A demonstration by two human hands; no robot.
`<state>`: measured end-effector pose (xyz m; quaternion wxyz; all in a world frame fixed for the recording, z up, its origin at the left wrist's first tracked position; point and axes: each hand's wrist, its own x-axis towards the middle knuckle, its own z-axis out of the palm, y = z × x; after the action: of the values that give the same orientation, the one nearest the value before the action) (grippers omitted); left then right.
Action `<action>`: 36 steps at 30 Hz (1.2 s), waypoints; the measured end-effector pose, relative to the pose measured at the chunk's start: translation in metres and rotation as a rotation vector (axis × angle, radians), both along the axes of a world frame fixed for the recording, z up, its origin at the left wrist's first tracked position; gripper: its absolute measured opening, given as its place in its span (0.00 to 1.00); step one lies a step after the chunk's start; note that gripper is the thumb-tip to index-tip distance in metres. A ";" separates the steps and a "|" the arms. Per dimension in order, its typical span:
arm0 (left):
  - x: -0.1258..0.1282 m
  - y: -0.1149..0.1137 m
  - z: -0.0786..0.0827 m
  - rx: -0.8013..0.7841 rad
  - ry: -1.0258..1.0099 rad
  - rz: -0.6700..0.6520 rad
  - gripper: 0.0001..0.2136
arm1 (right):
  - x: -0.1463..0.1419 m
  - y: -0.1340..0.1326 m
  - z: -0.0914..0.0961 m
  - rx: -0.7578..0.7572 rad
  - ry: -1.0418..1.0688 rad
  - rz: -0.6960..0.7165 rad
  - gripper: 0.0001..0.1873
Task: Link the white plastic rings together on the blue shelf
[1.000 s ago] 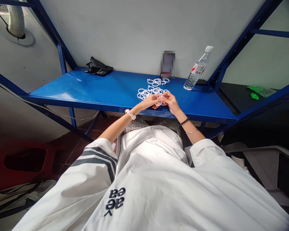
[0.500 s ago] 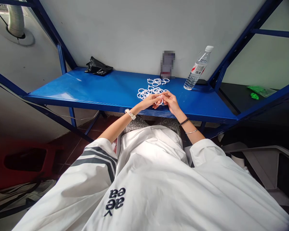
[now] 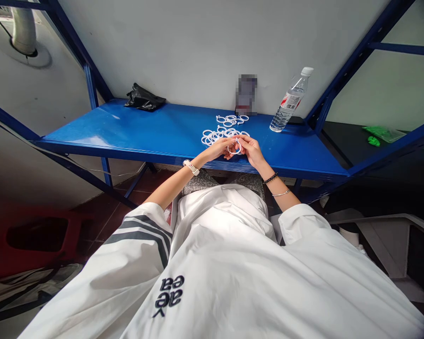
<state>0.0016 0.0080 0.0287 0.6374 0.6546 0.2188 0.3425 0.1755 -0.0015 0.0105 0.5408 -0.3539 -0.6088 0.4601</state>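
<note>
Near the front edge of the blue table, both my hands meet on one white ring [image 3: 235, 153], which looks like a plastic curtain ring. My left hand [image 3: 220, 148] has its fingers closed on the ring's left and upper side. From the other side my right hand [image 3: 251, 149] pinches it near the top. The fingers hide part of the ring, so I cannot tell whether it is joined. Just behind my hands lies a pile of white rings [image 3: 209, 136], with a smaller group of rings [image 3: 229, 120] farther back.
The blue metal table [image 3: 155, 129] stands against a pale wall. A crumpled black plastic bag [image 3: 144, 98] lies at its back left. A water bottle [image 3: 290, 101] leans at the back right, beside a blurred upright object [image 3: 246, 94]. Blue frame posts [image 3: 327, 110] rise at the sides.
The white ring has turned slightly between my fingers, and more of its loop shows. My arms and the rings on the table stay where they were.
</note>
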 end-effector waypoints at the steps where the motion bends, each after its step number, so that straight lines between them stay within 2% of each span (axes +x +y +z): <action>1: 0.000 0.000 0.000 -0.001 0.001 0.002 0.21 | 0.000 0.000 0.000 0.005 -0.003 0.001 0.29; 13: -0.001 0.002 -0.002 -0.010 -0.039 -0.015 0.20 | 0.003 0.005 -0.006 0.003 -0.019 -0.051 0.33; 27: -0.001 0.001 -0.003 0.001 -0.085 0.007 0.19 | 0.000 0.001 -0.003 -0.006 0.037 -0.064 0.34; 36: 0.000 0.003 -0.005 0.033 -0.059 0.085 0.19 | 0.000 0.000 -0.002 -0.008 0.075 -0.080 0.34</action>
<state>0.0014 0.0113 0.0233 0.6176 0.6448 0.2220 0.3919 0.1752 -0.0014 0.0084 0.5796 -0.3627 -0.5718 0.4534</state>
